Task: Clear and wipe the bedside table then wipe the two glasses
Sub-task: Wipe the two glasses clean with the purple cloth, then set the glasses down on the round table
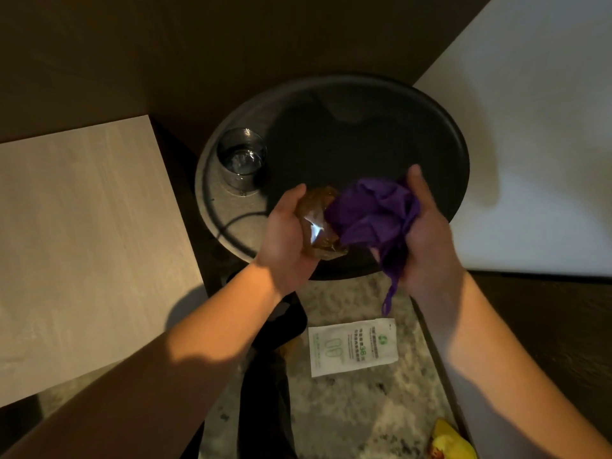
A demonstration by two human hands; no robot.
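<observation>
The round dark bedside table [381, 134] fills the middle of the view. A clear glass [241, 160] stands upright near its left rim. Over the table's near edge, my left hand [288, 235] grips a second glass [319, 226] tilted on its side. My right hand [427, 233] holds a bunched purple cloth [371, 213] pressed against that glass's open end, with a loose strip of cloth hanging down.
A pale wooden surface [82, 246] lies to the left and white bedding [530, 144] to the right. On the speckled floor below are a white packet [352, 346] with green print, a yellow wrapper [450, 442] and a dark garment [271, 359].
</observation>
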